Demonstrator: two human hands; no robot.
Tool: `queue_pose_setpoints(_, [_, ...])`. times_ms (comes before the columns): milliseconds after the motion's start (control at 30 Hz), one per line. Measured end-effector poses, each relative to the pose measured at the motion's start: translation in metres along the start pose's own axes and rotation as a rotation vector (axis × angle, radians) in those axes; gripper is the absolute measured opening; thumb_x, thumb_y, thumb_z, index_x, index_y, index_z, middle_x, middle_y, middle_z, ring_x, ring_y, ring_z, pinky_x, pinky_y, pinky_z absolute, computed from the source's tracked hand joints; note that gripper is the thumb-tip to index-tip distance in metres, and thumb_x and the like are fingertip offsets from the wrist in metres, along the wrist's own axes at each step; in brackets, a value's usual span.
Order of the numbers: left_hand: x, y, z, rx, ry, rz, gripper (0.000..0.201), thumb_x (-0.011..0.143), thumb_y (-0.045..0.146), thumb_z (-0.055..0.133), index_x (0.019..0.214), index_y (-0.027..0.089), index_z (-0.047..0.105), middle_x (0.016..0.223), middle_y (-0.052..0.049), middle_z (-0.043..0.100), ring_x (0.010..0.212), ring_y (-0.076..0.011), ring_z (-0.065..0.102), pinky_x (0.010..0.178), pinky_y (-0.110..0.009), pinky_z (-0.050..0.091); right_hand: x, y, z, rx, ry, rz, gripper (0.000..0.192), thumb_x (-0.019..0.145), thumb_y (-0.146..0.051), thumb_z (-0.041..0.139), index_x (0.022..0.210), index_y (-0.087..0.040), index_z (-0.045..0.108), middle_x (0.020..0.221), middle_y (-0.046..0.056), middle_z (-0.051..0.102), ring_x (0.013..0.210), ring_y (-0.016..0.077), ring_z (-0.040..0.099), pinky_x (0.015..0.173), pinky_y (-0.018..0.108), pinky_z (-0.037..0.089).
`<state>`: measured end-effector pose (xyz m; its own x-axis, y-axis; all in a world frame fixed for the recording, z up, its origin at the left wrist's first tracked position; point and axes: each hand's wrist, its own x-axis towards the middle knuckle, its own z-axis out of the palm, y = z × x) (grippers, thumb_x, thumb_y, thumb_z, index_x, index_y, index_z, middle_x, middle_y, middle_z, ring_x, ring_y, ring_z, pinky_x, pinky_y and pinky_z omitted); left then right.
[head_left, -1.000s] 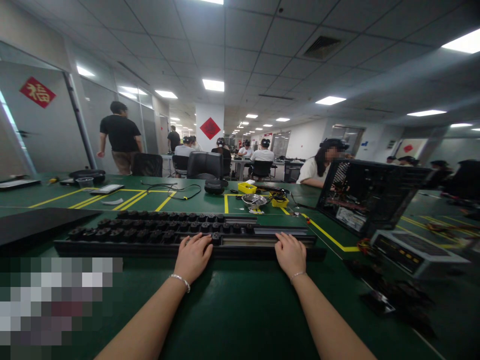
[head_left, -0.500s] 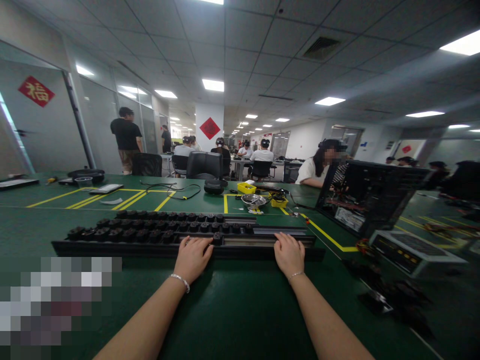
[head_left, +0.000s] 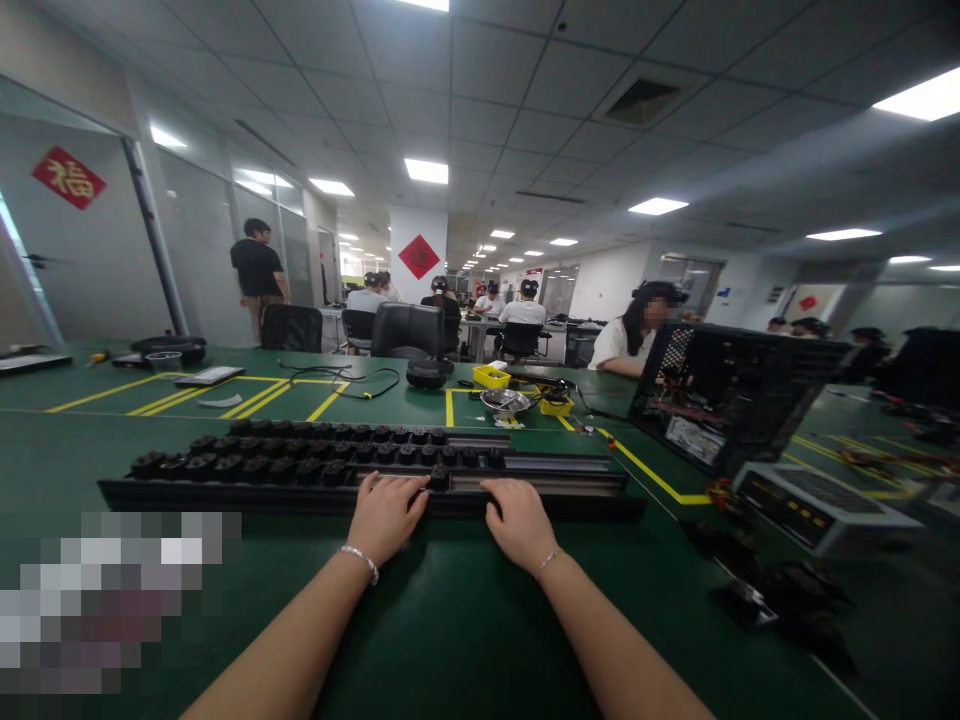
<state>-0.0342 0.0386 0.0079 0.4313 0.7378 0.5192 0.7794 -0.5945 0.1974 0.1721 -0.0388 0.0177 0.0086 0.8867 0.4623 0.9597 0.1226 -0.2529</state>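
Observation:
A long black rail tray (head_left: 570, 508) lies across the table in front of me. Its rows hold several small black knob-like parts (head_left: 281, 470), mostly toward the left. My left hand (head_left: 386, 515) rests on the tray's near edge with the fingers stretched over it and the thumb apart. A single black part (head_left: 440, 478) sits in the front row just right of those fingertips. Across a short gap, my right hand (head_left: 520, 518) lies on the same edge, its fingers extended over the front channel. I see nothing held in either hand.
Behind the tray stand a metal bowl (head_left: 505, 402) and a yellow bin (head_left: 491, 377). To the right are an open computer case (head_left: 739, 395), a power supply (head_left: 829, 505) and dark cables (head_left: 787, 595). A co-worker (head_left: 619, 335) sits beyond the case.
My right hand has slid left along the tray's near edge, closer to my left hand. The left hand has stayed about where it was.

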Motion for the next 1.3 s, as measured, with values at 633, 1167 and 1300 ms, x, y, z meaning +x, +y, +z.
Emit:
queue_pose_setpoints(633, [0.0,0.005,0.001,0.042,-0.014,0.033,0.033,0.087,0.039,0.037,0.111,0.033,0.057,0.102,0.0,0.068,0.098,-0.0195,0.057,0.1,-0.045,0.025,0.003,-0.026,0.011,-0.151,-0.139,0.034,0.047,0.077,-0.025,0.046,0.123,-0.038,0.047,0.102,0.002,0.057,0.102,0.0193,0.045,0.101,0.042,0.013])
queue_pose_setpoints(1167, [-0.002,0.006,0.0,0.048,-0.039,0.038,0.035,0.086,0.038,0.038,0.116,0.035,0.054,0.1,-0.001,0.067,0.098,-0.0196,0.056,0.1,-0.045,0.024,0.006,-0.028,0.005,-0.213,-0.21,0.012,0.052,0.077,-0.02,0.043,0.125,-0.039,0.043,0.103,0.004,0.056,0.103,0.0202,0.045,0.097,0.04,0.017])
queue_pose_setpoints(1300, [-0.002,0.006,0.0,0.05,-0.047,0.034,0.035,0.086,0.038,0.038,0.117,0.036,0.054,0.098,-0.001,0.067,0.097,-0.0193,0.055,0.101,-0.044,0.023,0.005,-0.026,0.006,-0.215,-0.198,0.005,0.052,0.077,-0.02,0.044,0.125,-0.039,0.043,0.103,0.003,0.055,0.102,0.0204,0.045,0.097,0.04,0.017])
